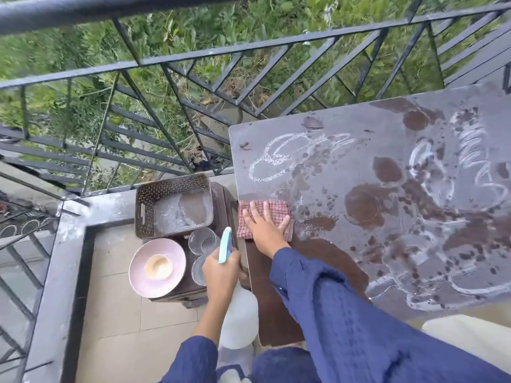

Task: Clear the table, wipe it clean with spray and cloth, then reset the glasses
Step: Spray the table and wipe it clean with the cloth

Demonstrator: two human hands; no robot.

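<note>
The dark brown table [345, 139] is wet, with foamy spray streaks and droplets across most of its top. My right hand [264, 230] lies flat, fingers spread, pressing a red checked cloth [276, 210] onto the table's left edge. A wiped dark strip runs along the near left side. My left hand [221, 269] grips the neck of a white spray bottle [239, 319] with a light blue trigger, held just left of the table. Two clear glasses [202, 240] [198, 269] stand on a low brown stand [221, 194] beside the table.
On the same stand are a brown perforated basket [172, 205] and a pink plate [157, 268] holding a small beige bowl. A black metal railing [193, 59] bounds the balcony, with greenery beyond. A pale cushion [470, 338] shows at the lower right.
</note>
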